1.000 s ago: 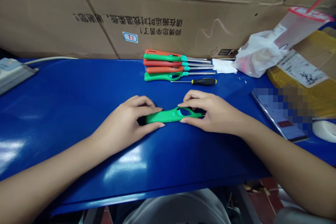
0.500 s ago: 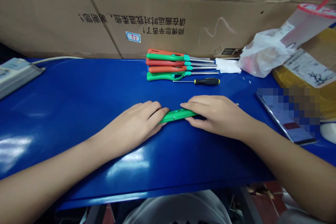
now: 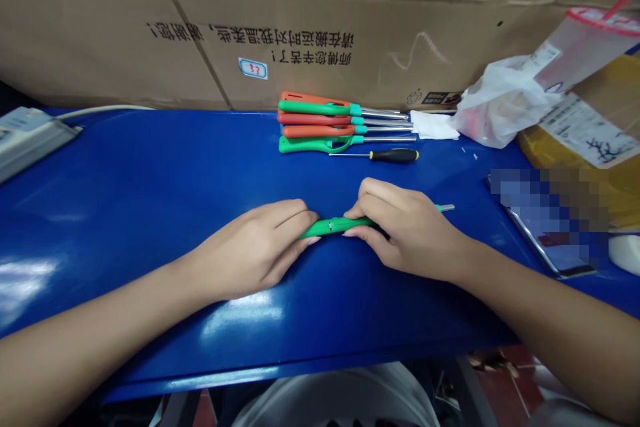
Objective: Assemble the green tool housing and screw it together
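Note:
Between my two hands lies a green long-necked lighter (image 3: 333,226), held sideways just above or on the blue table. My left hand (image 3: 270,240) is closed around its left end. With thumb and fingers my right hand (image 3: 400,223) pinches it farther right; a short bit of the metal tube tip (image 3: 447,207) shows beyond the knuckles. Both hands hide much of the lighter. Behind them lie several more lighters, a green one (image 3: 305,145) in front and orange, red and green ones behind. Close to these rests a screwdriver (image 3: 395,155) with a black and yellow handle.
A large cardboard box (image 3: 100,40) stands along the back of the blue table (image 3: 150,167). On the right are a phone (image 3: 545,233), a white plastic bag (image 3: 500,100), a cup with a straw (image 3: 595,40) and a taped parcel (image 3: 575,153). A power strip (image 3: 35,140) sits left.
My right hand has shifted its grip on the green lighter, with the fingers more bent. The lighter lies more level, and its tip shows more on the right.

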Demonstrator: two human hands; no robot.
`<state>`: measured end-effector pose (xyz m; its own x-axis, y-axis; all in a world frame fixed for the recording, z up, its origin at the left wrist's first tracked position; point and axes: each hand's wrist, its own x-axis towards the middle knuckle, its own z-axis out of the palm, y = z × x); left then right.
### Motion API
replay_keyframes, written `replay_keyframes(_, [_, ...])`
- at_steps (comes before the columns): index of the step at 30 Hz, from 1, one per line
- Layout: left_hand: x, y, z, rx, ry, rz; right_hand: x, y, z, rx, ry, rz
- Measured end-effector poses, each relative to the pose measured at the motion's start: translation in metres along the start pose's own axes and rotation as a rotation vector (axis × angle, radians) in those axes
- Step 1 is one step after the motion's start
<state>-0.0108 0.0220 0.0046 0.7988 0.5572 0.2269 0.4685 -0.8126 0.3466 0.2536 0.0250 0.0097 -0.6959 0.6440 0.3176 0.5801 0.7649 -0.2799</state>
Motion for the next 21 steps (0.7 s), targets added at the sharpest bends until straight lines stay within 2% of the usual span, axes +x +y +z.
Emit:
replay_keyframes(4, [0.000, -0.006, -0.005, -0.018, -0.001, -0.008, 0.000, 0.011, -0.007, 0.128, -0.034, 0.029])
replay_keyframes(8, [-0.002, -0.012, -0.010, 0.024, 0.039, 0.003, 0.000, 0.024, -0.015, 0.138, -0.047, 0.008])
replay_keyframes(12, [-0.004, -0.013, -0.014, 0.060, 0.067, 0.036, -0.001, 0.024, -0.015, 0.137, 0.016, -0.017])
replay_keyframes(16, [-0.003, -0.012, -0.014, 0.016, 0.082, 0.012, -0.001, 0.022, -0.015, 0.142, 0.018, -0.002])
replay_keyframes(21, [0.000, -0.014, -0.012, -0.147, 0.258, -0.118, 0.002, 0.033, -0.020, 0.220, -0.022, 0.054])
